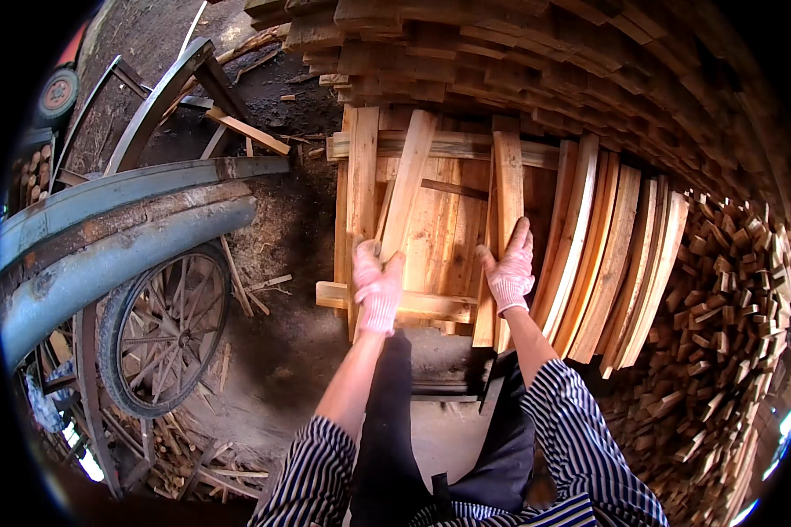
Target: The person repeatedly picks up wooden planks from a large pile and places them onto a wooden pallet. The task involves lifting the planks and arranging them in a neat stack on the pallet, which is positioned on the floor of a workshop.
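My left hand (377, 283), in a pinkish knit glove, is closed on the lower end of a slanting wooden board (410, 180). That board lies beside another upright-running plank (362, 171). My right hand (509, 270), gloved alike, lies with fingers stretched and thumb apart across a narrow board (508, 171). Both hands are over a layer of flat planks (444, 224), with a crosspiece (461, 145) at the far end and another crosspiece (431, 306) at the near end. Part of each board is hidden under the hands.
Several loose boards (620, 255) lean in a row on the right. Stacked lumber (466, 53) rises at the far side, and cut sticks (703, 299) are piled right. A spoked wheel (164, 329) and blue-grey metal beams (132, 255) stand left, with wood scraps (237, 277) on the ground.
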Tool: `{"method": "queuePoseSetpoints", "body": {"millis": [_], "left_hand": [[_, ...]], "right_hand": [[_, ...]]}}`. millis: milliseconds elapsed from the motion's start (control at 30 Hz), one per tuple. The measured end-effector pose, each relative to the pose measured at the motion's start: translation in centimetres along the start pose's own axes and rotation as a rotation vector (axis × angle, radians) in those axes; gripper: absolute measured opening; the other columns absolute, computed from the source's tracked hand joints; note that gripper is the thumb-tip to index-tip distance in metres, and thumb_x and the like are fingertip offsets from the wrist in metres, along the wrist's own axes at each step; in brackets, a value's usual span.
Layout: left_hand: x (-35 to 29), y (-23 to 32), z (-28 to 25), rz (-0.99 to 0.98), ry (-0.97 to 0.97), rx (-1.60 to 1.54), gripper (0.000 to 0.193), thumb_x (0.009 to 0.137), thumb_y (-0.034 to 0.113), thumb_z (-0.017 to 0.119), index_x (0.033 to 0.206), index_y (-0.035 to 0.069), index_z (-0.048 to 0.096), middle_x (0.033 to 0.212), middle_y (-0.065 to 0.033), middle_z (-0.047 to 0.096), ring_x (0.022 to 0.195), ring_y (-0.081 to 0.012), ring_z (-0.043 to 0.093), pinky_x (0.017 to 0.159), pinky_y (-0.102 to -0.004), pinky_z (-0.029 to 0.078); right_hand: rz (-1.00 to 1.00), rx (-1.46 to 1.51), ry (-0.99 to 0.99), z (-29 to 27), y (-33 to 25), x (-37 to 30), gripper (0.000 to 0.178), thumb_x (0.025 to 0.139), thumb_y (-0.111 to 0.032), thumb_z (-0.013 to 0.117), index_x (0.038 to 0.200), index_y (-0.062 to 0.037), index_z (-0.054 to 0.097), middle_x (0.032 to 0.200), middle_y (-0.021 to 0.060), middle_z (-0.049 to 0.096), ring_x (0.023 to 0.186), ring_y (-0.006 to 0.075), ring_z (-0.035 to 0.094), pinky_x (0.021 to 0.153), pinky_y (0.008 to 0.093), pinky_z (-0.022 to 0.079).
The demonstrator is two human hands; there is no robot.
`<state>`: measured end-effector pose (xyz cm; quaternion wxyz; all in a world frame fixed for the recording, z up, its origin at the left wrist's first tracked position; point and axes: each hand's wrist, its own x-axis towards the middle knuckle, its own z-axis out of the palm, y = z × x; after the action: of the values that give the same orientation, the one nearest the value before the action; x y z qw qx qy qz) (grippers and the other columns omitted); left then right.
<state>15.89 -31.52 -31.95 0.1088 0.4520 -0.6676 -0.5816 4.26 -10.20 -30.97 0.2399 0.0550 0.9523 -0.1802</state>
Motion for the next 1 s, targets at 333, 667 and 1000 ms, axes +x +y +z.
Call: {"method": "queuePoseSetpoints", "body": {"millis": [333,667,1000], "left_hand": [[5.8,1.2,-4.4,-0.055,-0.157,0.362,0.086,0.094,0.039,0.075,0.157,-0.001,0.031,0.153,-0.0278,0.042,0.141,-0.0333,0.044,0.114,-0.0382,0.037],[6.7,4.5,-1.6,-0.024,-0.109,0.592,0.087,0.084,0.013,0.082,0.155,0.005,0.032,0.122,-0.0203,0.068,0.099,-0.025,0.07,0.087,-0.0343,0.058],[6.1,5.1,-7.4,-0.165,-0.149,0.14,0.088,0.081,-0.001,0.083,0.153,0.002,0.033,0.121,-0.0175,0.067,0.098,-0.0221,0.067,0.086,-0.0326,0.058]], "right_hand": [[0.041,-0.022,0.017,-0.9,0.3,0.3,0.107,0.083,-0.048,0.078,0.164,-0.0212,0.013,0.162,0.0199,0.034,0.143,0.0376,0.044,0.098,0.0654,0.045],[0.034,0.066,-0.011,-0.5,1.4,0.9,0.106,0.085,-0.045,0.078,0.164,-0.0177,0.013,0.161,0.0241,0.033,0.144,0.0382,0.043,0.107,0.0607,0.042],[0.019,0.555,-0.345,9.6,-13.0,-8.8,0.098,0.093,-0.025,0.072,0.163,-0.0061,0.005,0.162,0.026,0.026,0.144,0.0394,0.036,0.122,0.0425,0.033]]}}
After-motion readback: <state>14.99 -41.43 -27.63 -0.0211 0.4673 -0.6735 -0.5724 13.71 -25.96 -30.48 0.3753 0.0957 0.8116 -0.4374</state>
